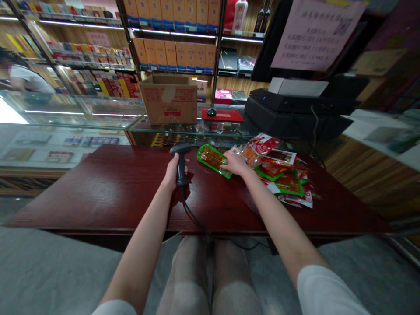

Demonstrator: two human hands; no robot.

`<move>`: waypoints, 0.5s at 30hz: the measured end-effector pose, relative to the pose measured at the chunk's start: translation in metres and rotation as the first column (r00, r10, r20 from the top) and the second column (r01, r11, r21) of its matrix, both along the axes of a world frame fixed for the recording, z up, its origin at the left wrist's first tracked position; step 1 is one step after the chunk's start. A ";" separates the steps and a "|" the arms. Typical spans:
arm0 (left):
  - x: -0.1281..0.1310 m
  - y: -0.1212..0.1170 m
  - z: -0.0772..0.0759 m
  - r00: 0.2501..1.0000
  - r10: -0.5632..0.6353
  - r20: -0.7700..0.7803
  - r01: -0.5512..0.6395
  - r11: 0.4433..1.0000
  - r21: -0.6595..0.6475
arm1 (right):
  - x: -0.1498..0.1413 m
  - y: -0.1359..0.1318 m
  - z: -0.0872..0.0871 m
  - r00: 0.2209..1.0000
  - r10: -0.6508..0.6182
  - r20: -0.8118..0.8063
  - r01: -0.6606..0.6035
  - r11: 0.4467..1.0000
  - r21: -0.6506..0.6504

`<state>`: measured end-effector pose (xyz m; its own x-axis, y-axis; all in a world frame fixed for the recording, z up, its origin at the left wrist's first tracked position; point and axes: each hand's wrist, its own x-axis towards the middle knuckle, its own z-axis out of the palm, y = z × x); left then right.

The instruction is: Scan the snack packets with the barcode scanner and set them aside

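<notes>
My left hand (172, 172) is wrapped around the handle of a black barcode scanner (181, 168), held upright over the dark red wooden table (124, 188). Its head points to the right and its cable runs down over the front edge. My right hand (236, 163) grips the right end of a green-edged snack packet (210, 157) with brown food showing through its clear middle. The packet lies tilted just right of the scanner. Beside my right wrist is a heap of snack packets (288, 179), red, white and green, partly overlapping.
Behind the table stands a glass counter (138, 127) bearing an open cardboard box (170, 103) and a red flat item (223, 114). A black monitor with a paper notice (305, 35) rises at the back right. Shelves of boxed goods (173, 54) line the wall; a person (29, 81) is at far left.
</notes>
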<state>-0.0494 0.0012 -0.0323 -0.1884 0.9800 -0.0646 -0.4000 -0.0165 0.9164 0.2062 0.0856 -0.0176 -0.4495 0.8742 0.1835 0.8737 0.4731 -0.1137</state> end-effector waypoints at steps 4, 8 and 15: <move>0.004 -0.004 0.001 0.992 -0.093 -0.090 0.099 0.993 0.067 | 0.036 0.003 0.013 0.955 -0.026 -0.295 0.029 1.000 0.007; 0.010 -0.011 0.003 0.956 -0.247 -0.158 0.268 0.954 0.136 | 0.055 -0.002 0.020 0.912 -0.169 -0.374 0.145 0.985 -0.092; 0.016 -0.014 0.001 0.925 -0.320 -0.204 0.345 0.933 0.105 | 0.031 -0.043 0.002 0.998 -0.057 -0.001 0.057 0.998 0.036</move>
<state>-0.0332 -0.0128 -0.0308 0.1540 0.9849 0.0787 -0.2325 -0.0413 0.9717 0.2368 0.0427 -0.0156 -0.3993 0.8911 0.2158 0.8992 0.4266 -0.0976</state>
